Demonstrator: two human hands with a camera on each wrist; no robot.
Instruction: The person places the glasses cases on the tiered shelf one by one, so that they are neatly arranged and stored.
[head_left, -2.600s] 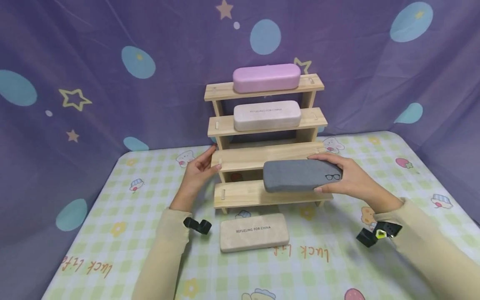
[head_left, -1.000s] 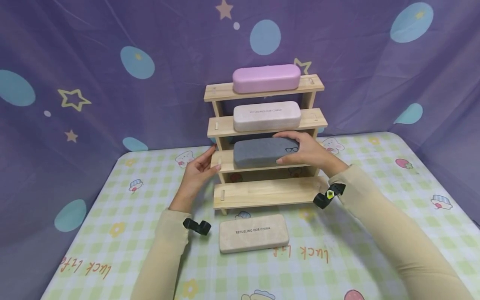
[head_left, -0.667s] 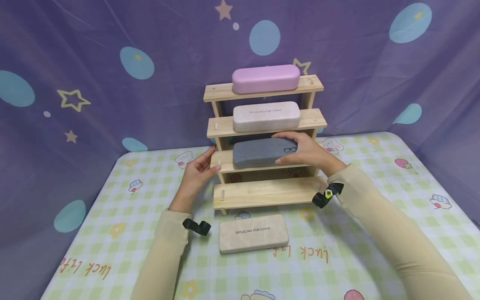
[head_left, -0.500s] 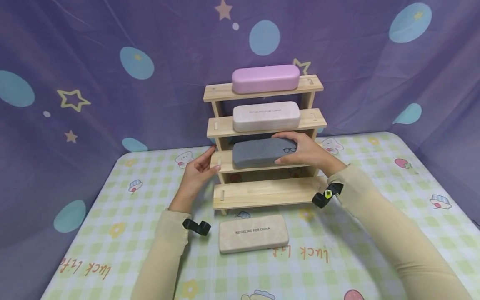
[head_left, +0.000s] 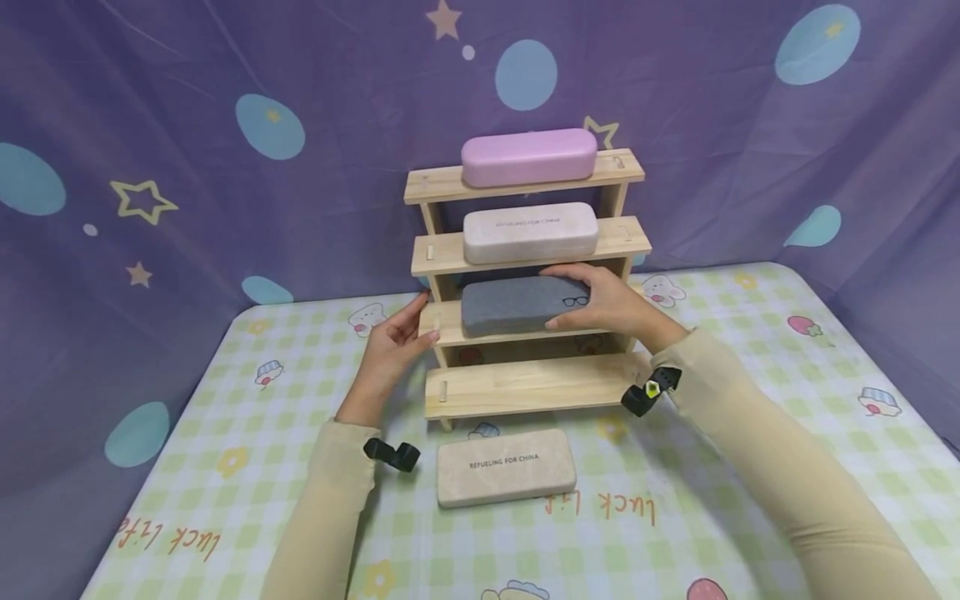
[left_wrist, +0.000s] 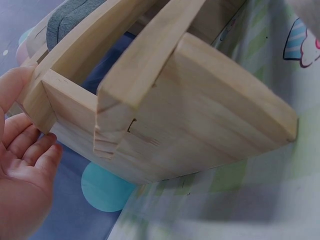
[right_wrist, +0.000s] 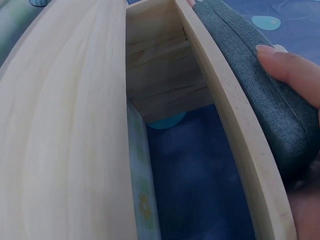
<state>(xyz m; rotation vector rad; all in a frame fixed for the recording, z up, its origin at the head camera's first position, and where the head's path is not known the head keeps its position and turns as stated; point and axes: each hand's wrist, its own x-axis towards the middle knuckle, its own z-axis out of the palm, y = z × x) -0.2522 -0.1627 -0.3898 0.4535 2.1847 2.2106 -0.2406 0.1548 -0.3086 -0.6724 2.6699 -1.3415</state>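
A grey glasses case (head_left: 510, 307) with a small glasses print lies on the second step from the bottom of a wooden step shelf (head_left: 528, 387). My right hand (head_left: 611, 304) grips its right end, thumb in front and fingers behind. In the right wrist view the thumb presses the cloth side of the case (right_wrist: 260, 95). My left hand (head_left: 386, 354) pinches the left end of that same step; the left wrist view shows its thumb (left_wrist: 17, 82) at the board's end and the fingers below.
On the top step sits a pink glasses case (head_left: 528, 158), and on the step below it a white one (head_left: 530, 233). A beige case (head_left: 506, 471) lies on the checked tablecloth (head_left: 285, 467) in front of the shelf. A purple curtain (head_left: 337, 167) hangs close behind.
The right hand has carried the grey glasses case up and left, onto the second step from the bottom. It has rested there for the last second. The left hand has kept its place.
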